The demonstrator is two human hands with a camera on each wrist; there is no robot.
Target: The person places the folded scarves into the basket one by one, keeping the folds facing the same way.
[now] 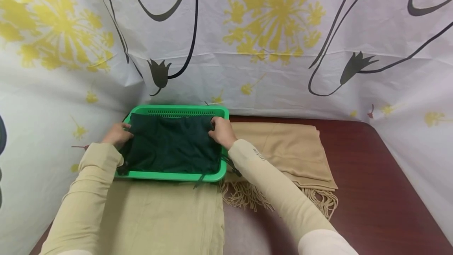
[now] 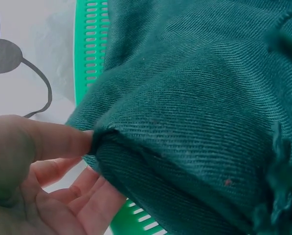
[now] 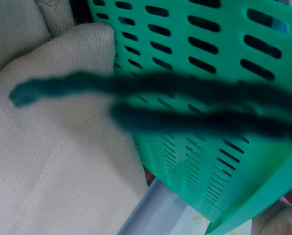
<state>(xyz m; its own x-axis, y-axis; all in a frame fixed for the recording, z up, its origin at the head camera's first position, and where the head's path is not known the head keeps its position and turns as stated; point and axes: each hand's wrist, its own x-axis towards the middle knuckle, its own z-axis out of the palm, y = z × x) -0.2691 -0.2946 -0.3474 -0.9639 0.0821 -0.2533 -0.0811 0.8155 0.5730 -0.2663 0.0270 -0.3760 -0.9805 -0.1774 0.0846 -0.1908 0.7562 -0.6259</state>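
Observation:
A dark green twill scarf point(image 1: 173, 143), folded, lies in a green plastic basket point(image 1: 177, 176). At the basket's left side my left hand point(image 1: 117, 133) holds the scarf's edge; in the left wrist view the thumb and fingers of that hand point(image 2: 62, 181) pinch the folded scarf point(image 2: 194, 107). My right hand point(image 1: 223, 132) pinches the scarf's right upper corner beside the basket rim. Only a bit of this hand point(image 3: 280, 220) shows in the right wrist view, where two blurred green fringe strands point(image 3: 185, 85) hang before the slotted basket wall point(image 3: 185, 147).
Right of the basket lies a folded tan scarf point(image 1: 283, 148) with a fringe along its front edge. A pale beige cloth point(image 1: 162, 215) spreads in front of the basket. The dark red table point(image 1: 371, 176) reaches to the right, with a patterned curtain point(image 1: 212, 30) behind.

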